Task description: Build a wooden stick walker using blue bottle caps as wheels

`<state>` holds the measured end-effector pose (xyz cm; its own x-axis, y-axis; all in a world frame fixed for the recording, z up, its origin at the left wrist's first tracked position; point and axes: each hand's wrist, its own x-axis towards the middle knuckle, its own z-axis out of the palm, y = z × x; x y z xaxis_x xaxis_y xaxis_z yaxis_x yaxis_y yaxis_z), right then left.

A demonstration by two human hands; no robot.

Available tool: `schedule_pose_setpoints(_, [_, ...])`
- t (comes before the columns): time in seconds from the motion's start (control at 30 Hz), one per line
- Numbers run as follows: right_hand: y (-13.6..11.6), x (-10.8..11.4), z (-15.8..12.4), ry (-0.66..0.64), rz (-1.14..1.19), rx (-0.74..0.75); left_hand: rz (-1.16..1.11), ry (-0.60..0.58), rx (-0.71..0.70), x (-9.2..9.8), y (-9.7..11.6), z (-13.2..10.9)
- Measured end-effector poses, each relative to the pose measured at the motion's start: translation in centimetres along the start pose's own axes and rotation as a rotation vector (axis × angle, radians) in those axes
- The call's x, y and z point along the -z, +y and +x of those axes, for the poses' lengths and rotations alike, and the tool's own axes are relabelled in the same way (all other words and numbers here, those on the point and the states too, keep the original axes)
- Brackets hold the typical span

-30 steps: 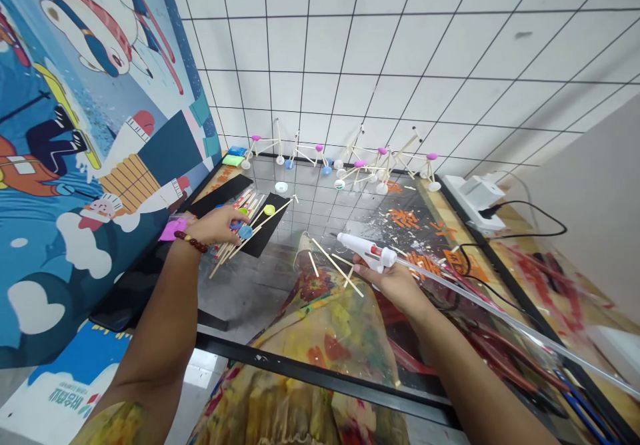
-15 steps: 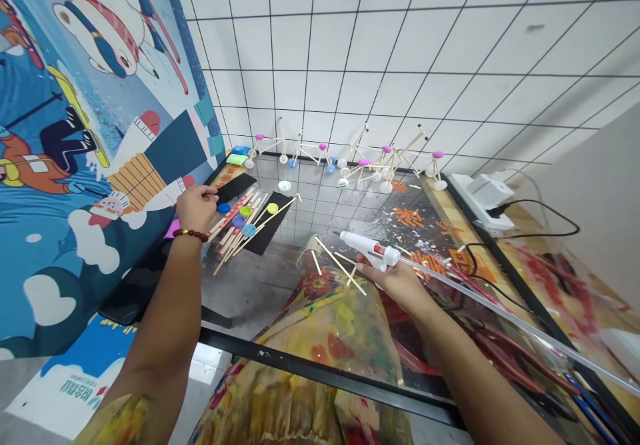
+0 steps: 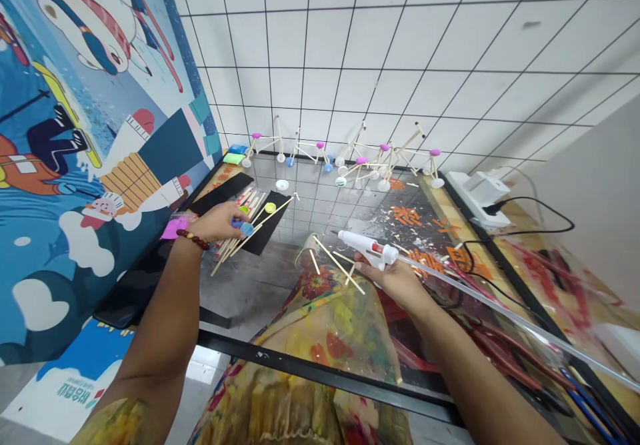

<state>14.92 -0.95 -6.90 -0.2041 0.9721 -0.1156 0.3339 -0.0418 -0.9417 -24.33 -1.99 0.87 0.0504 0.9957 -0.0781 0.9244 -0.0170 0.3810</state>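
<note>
Head cam: right hand (image 3: 393, 275) has a white hot glue gun (image 3: 367, 248) gripped, nozzle pointing toward the left hand's side. Left hand (image 3: 220, 222) is down over the wooden sticks (image 3: 223, 258), fingers curled by a light blue cap (image 3: 247, 229); can't tell if it's pinched. Yellow cap (image 3: 270, 208) just beyond, stick-and-cap models (image 3: 361, 161) past both hands at the back of the desk (image 3: 240, 292).
</note>
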Motion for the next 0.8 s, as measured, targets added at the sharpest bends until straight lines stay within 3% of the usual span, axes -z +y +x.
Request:
schedule_pose_setpoints(0.13, [0.1, 0.0, 0.1, 0.004, 0.005, 0.011, 0.034, 0.094, 0.02, 0.3, -0.2, -0.2])
schedule_pose_setpoints(0.3, [0.1, 0.0, 0.1, 0.004, 0.032, -0.03, 0.051, 0.438, 0.213, 0.9, -2.0, -0.4])
schedule_pose_setpoints(0.37, [0.1, 0.0, 0.1, 0.002, 0.027, -0.035, 0.076, 0.519, 0.292, 0.9, -3.0, -0.3])
schedule_pose_setpoints(0.47, [0.2, 0.0, 0.1, 0.006, 0.021, -0.028, 0.106, 0.478, 0.352, 0.4, -3.9, 0.1])
schedule_pose_setpoints(0.63, [0.2, 0.0, 0.0, -0.008, 0.02, 0.004, 0.142, 0.361, 0.265, -0.9, -4.2, 0.6])
schedule_pose_setpoints(0.8, [-0.1, 0.0, 0.0, -0.013, 0.023, -0.011, 0.172, 0.371, 0.283, -1.4, -4.3, 1.0])
